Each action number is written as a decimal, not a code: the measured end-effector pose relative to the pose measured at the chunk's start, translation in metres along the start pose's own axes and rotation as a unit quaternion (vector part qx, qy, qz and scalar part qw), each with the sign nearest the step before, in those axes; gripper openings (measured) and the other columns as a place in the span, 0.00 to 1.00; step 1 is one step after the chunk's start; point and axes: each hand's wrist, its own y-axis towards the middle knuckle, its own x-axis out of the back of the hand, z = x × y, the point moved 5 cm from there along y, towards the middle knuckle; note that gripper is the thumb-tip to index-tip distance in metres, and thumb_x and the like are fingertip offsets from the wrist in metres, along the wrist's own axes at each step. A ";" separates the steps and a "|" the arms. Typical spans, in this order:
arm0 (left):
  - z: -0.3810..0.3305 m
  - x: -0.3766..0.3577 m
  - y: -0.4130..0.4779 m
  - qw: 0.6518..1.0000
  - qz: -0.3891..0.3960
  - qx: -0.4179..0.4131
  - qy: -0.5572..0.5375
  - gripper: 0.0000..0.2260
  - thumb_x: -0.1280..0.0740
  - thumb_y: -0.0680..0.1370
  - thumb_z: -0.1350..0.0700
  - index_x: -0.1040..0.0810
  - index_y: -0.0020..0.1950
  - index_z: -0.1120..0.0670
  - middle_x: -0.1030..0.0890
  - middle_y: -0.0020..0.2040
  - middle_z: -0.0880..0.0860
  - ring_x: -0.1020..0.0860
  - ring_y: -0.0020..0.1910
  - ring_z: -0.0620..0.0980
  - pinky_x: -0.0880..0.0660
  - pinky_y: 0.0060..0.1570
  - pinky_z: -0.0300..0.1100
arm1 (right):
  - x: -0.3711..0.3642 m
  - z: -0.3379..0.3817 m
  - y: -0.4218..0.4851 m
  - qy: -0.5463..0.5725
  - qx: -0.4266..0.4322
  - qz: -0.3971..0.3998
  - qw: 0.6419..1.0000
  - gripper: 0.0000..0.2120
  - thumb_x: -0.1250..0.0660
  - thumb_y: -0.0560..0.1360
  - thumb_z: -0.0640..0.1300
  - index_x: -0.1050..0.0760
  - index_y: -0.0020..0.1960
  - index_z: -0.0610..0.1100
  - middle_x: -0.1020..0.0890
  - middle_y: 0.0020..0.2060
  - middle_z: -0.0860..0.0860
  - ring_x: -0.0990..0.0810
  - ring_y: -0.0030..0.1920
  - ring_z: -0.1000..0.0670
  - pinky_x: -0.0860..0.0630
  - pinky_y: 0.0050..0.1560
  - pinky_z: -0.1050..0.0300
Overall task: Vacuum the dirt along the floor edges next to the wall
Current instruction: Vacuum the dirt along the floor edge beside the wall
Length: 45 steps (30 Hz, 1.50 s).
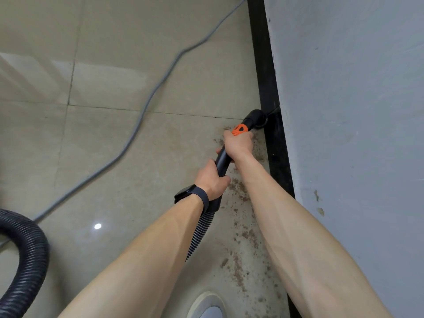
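A person is looking down at their own two bare forearms, which are reaching forward over a beige tiled floor [114, 157] toward a grey wall [344, 111] on the right. Both are holding one black vacuum tube [222, 161].

The right grip [238, 145] is clenching the far end of the tube, fingers wrapping round it just below an orange collar [239, 129]. The left grip [210, 180] is clasping the same tube lower down, nearer the body. A dark watch [185, 192] is sitting on that wrist, its face unlit.

The tube's long axis is running diagonally, from lower left near the person up and to the right, and it is pointing at the foot of the wall. Beyond the collar a black nozzle [255, 118] is bending toward a black baseboard [266, 65] and is sitting right where floor and baseboard meet; whether it is pressing on them cannot be told.

Below the left grip the tube is joining a ribbed black hose [202, 230], which is dropping out of sight behind the left forearm. A hose loop [29, 249] is curving along the left edge.

Brown dirt [238, 189] is lying scattered in a strip on the floor beside the baseboard, from around the right grip back toward the bottom of the view. A grey cable [142, 115] is snaking across the tiles from the top near the wall down to the left. The toe of a pale shoe [208, 306] is showing at the bottom edge.
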 end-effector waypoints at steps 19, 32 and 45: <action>0.085 0.115 -0.059 0.994 -0.082 0.040 -0.056 0.17 0.33 0.74 0.60 0.31 0.61 0.51 0.18 0.42 0.59 0.17 0.37 0.59 0.18 0.44 0.57 | -0.128 0.025 -0.096 0.013 0.027 0.101 0.994 0.17 0.37 0.80 0.42 0.44 0.60 0.43 0.22 0.57 0.39 0.16 0.31 0.43 0.17 0.33 0.52; 0.121 0.133 -0.096 0.993 -0.095 0.050 -0.056 0.15 0.33 0.71 0.57 0.31 0.56 0.49 0.18 0.43 0.58 0.16 0.39 0.59 0.18 0.45 0.57 | -0.161 0.008 -0.136 -0.014 0.032 0.087 0.996 0.16 0.37 0.79 0.43 0.42 0.59 0.43 0.21 0.55 0.39 0.14 0.33 0.42 0.15 0.38 0.47; 0.109 0.117 -0.090 0.994 -0.091 0.052 -0.041 0.14 0.33 0.72 0.56 0.31 0.55 0.49 0.18 0.47 0.57 0.17 0.44 0.59 0.19 0.48 0.54 | -0.141 0.005 -0.125 -0.005 0.029 0.079 0.996 0.15 0.37 0.80 0.42 0.42 0.61 0.42 0.23 0.57 0.40 0.16 0.30 0.45 0.16 0.36 0.51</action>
